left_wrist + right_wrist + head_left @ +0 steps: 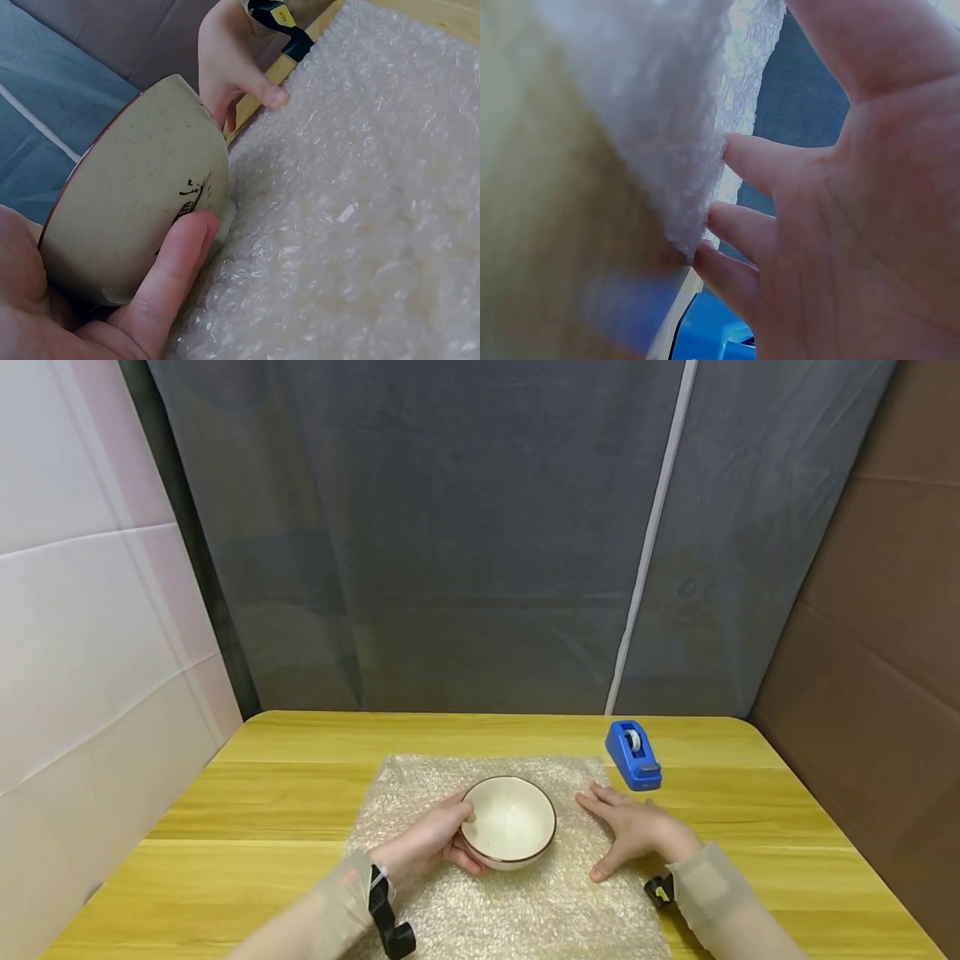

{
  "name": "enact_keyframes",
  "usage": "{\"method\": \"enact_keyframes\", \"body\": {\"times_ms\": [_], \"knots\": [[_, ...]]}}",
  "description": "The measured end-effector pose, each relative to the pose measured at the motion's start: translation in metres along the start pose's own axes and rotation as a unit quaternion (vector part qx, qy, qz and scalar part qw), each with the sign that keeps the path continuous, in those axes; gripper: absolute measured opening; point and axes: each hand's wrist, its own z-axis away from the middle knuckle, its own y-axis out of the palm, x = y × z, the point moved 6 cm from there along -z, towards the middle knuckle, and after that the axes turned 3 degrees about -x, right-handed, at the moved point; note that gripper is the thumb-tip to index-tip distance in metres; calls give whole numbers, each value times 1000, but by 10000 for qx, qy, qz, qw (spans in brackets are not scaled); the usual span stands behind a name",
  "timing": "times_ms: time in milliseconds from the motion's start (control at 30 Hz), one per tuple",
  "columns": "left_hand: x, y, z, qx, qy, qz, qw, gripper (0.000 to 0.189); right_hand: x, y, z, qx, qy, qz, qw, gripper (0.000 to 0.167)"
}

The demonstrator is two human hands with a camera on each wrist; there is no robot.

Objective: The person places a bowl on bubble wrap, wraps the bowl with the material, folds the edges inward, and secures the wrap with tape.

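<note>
Head view: observed bubble wrap [525, 914] laid across the middle of a wood table [247, 827], running off the lower frame, with tabletop showing on both sides. Found a cream bowl [510, 818] above the middle of the wrap, well inside both side edges, gripped at its left by the left hand [435, 839], with thumb on the rim. Noted the right hand [630, 828] spread at the wrap's right edge, with open room between it and the bowl. Recorded a blue tape dispenser [634, 758] just beyond.

Left wrist view: found the bowl tilted; cannot tell whether touching the wrap. Noted a dark motif [187, 206] on its outer wall, partly covered by a finger, and a yellow label [283, 15] on the right wrist strap [300, 43], too small to read.

Right wrist view: observed extended fingers [742, 229] at the wrap's edge, with the dispenser below.
</note>
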Motion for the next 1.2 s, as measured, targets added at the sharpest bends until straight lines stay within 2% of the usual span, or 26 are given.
{"method": "enact_keyframes", "body": {"times_ms": [233, 367, 467, 600, 700, 833, 1000, 1133, 1200], "knots": [[6, -7, 3, -107, 58, 160, 9998, 69, 6, 0, -3, 52, -93, 63, 9999, 114], [12, -9, 3, -12, -8, 352, 9994, 68, 8, -1, -8, 220, -239, 147, 9994, 112], [15, -11, 3, 176, -72, 533, 9984, 66, 10, -5, -15, 372, -296, 20, 9989, 104], [17, -17, 2, 307, -60, 669, 9973, 69, 10, -13, -30, 367, -334, -235, 9985, 82], [17, -16, 1, 401, -28, 653, 9971, 70, 8, -18, -39, 203, -401, -337, 9984, 67], [19, -11, -4, 524, 13, 640, 9966, 69, 4, -25, -43, -256, -348, -489, 9979, 63], [20, -7, -7, 544, 40, 686, 9961, 67, 0, -29, -45, -837, 61, -635, 9944, 72], [19, -7, -5, 653, 78, 777, 9948, 67, -2, -27, -45, -937, 547, -670, 9918, 83], [18, -9, -4, 662, 107, 815, 9944, 67, -2, -27, -47, -967, 659, -574, 9915, 87]]}}
